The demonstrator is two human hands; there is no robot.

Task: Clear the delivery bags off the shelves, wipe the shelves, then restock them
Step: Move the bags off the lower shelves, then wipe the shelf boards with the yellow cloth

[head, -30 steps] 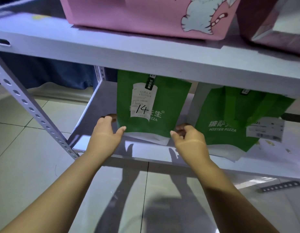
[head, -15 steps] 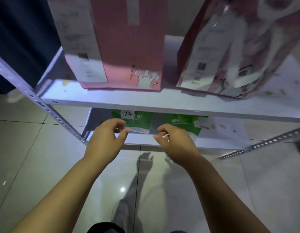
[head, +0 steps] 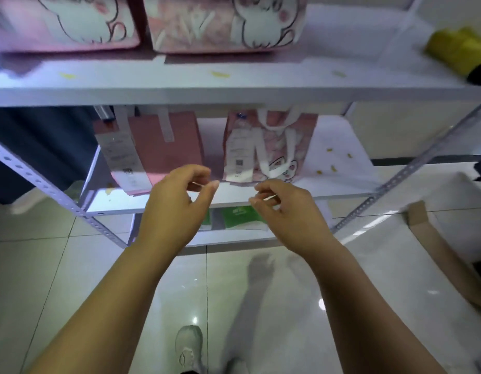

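Observation:
A white metal shelf rack (head: 234, 93) fills the view. Two pink cartoon bags (head: 225, 22) stand on its top board. On the middle board stand a plain pink bag (head: 163, 147) with a long receipt and a pink cartoon bag (head: 271, 147) with white handles. Green bags (head: 242, 217) show on the bottom board, mostly hidden behind my hands. My left hand (head: 177, 209) and my right hand (head: 285, 211) hover in front of the middle board's edge. Their fingers are loosely curled and hold nothing.
A yellow bundle (head: 460, 49) lies at the right end of the top board. An open cardboard box (head: 428, 238) sits on the tiled floor to the right. My shoe (head: 189, 346) is below, and a dark curtain (head: 39, 147) hangs at the left.
My hands let go of the green bag marked 14 on the bottom board and rose to the middle board. The view lifted, and the upper boards came into sight.

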